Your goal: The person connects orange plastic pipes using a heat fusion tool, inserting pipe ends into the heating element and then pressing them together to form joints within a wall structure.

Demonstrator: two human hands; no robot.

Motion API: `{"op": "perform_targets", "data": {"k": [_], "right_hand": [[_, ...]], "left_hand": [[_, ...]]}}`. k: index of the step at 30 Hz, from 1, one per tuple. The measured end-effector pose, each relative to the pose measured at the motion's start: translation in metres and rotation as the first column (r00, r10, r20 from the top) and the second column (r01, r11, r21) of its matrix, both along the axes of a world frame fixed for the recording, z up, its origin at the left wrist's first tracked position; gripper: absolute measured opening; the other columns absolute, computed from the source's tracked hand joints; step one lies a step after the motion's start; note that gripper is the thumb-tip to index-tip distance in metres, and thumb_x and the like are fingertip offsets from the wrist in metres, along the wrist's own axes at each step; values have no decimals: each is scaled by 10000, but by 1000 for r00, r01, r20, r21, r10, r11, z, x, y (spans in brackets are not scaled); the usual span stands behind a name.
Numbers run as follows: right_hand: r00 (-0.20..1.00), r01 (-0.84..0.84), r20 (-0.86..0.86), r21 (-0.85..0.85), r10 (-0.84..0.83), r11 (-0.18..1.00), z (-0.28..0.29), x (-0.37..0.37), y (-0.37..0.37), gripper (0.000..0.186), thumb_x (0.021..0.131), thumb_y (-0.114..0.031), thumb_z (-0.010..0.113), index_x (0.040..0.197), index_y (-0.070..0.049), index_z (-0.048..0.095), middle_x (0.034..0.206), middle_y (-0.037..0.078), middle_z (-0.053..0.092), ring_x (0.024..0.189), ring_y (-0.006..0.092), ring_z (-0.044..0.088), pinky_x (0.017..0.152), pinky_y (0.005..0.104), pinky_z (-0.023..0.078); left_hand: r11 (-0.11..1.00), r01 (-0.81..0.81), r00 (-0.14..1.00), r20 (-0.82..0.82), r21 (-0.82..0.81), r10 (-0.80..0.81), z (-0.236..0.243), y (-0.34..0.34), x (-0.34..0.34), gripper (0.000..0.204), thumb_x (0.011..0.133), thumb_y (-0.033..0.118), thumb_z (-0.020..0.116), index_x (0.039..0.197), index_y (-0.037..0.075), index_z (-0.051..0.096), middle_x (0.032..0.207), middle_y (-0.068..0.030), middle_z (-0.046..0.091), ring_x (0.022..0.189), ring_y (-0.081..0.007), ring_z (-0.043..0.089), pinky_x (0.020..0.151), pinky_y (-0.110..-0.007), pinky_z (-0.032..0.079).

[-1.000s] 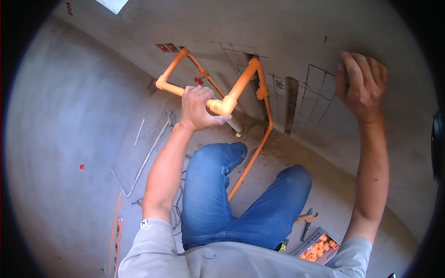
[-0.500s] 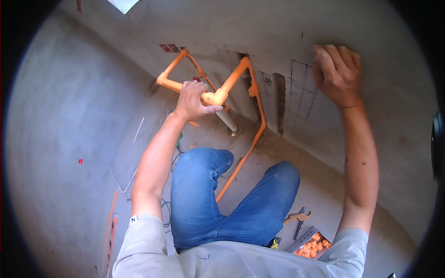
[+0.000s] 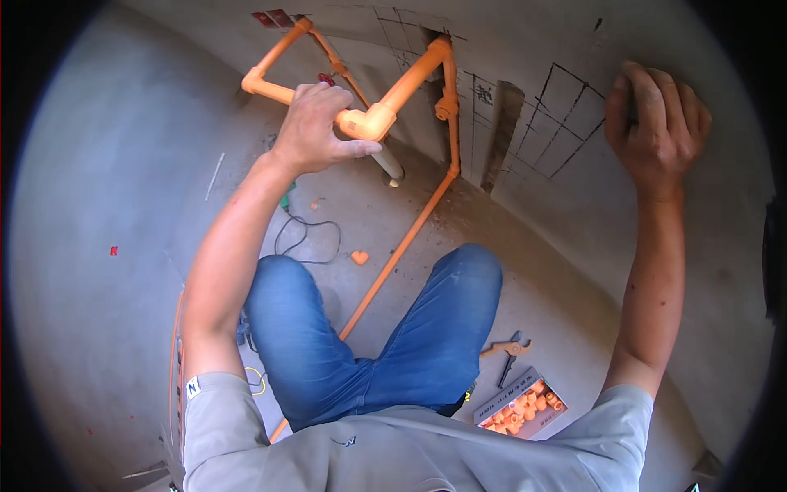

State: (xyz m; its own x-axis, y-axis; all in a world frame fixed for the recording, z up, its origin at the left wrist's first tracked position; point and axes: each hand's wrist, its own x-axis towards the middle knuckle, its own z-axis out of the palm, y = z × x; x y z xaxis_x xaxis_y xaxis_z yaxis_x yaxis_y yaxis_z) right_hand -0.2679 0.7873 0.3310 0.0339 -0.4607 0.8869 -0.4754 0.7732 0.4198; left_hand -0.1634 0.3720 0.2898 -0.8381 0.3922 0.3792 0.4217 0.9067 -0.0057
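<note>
My left hand (image 3: 311, 123) is wrapped round an orange plastic pipe (image 3: 275, 90), just beside its elbow fitting (image 3: 369, 123). From that elbow another orange pipe length (image 3: 414, 78) slants up to the wall, where it joins a pipe running down a chased slot. My right hand (image 3: 660, 123) is up against the grey wall at the right, right of a black marked grid (image 3: 561, 119). Its fingers are loosely bent and a little apart, with no object visible in them; the fingertips are partly hidden.
A long orange pipe (image 3: 393, 262) crosses the floor between my knees. Orange-handled cutters (image 3: 510, 351) lie beside a box (image 3: 508, 394) of orange fittings. One loose fitting (image 3: 359, 257) and a dark cable (image 3: 307, 238) are on the floor. A pale pipe stub (image 3: 389, 164) stands near the wall.
The view has shifted, showing more floor. My left hand keeps its grip beside the elbow. My right hand appears farther right along the wall, and my knees sit lower left in view.
</note>
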Motion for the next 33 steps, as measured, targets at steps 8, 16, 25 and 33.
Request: {"op": "perform_targets", "data": {"k": [8,16,25,33], "right_hand": [[996,58,-70,146,-48,988,9,-6,14,83,847,-177,732,923,-146,738,827,-2,716,688,182,663,636,293,481],[980,188,-103,171,-172,967,6,-4,11,102,878,-228,726,922,-136,729,817,7,715,703,219,667,662,314,487],[922,386,-3,69,-387,920,-6,15,-17,262,904,-258,722,1068,-55,703,944,111,711,886,314,680,837,373,520],[839,401,508,-336,-195,852,-132,97,-96,209,838,-111,701,1026,-33,650,949,130,653,870,299,628,778,407,492]], "left_hand": [[998,60,997,-50,28,-58,-2,-1,0,703,637,708,776,829,51,614,805,-82,589,792,-295,548,862,-413,404],[886,404,823,-513,229,-242,-42,-39,39,520,814,540,746,990,79,582,895,-86,626,875,-307,582,821,-458,447],[957,-57,646,742,283,-181,-212,21,-61,286,969,179,560,1195,6,584,1111,-206,650,1071,-385,620,924,-448,496],[830,-302,744,660,469,-103,-344,66,-129,527,939,297,622,1306,-66,516,1210,-280,649,1171,-413,620,1005,-457,484]]}}
